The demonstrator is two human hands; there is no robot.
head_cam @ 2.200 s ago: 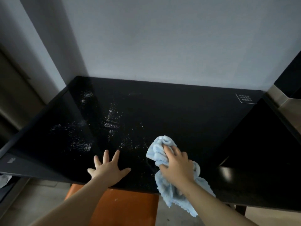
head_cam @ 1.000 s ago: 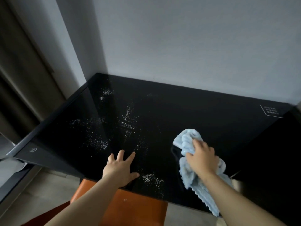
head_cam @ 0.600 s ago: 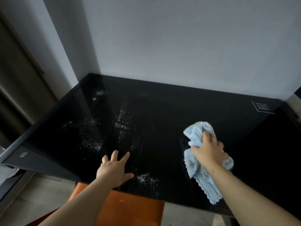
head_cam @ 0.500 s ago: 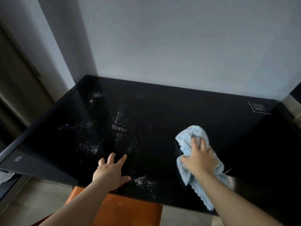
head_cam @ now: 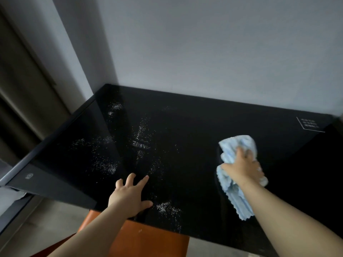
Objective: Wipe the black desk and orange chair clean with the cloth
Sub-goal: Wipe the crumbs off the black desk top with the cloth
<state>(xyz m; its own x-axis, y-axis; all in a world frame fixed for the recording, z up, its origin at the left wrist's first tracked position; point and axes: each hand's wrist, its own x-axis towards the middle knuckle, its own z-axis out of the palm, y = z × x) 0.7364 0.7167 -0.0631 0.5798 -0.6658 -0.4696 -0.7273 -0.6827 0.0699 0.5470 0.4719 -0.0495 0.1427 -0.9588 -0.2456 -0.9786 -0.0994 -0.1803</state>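
The right hand [head_cam: 243, 168] grips the bunched blue cloth [head_cam: 235, 182] against the black desk [head_cam: 194, 130], fingers curled. The cloth's long axis runs near-to-far. The left hand [head_cam: 130, 196] rests flat, fingers spread.

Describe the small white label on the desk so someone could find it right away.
Start at the black desk against the grey wall and go to its far right corner. The white-outlined label lies there, beyond the blue cloth: crisp printed lines, unlike the scattered white specks.

Both forearms are bare to the frame edge, no sleeves, and the hands [head_cam: 130, 197] are ungloved.
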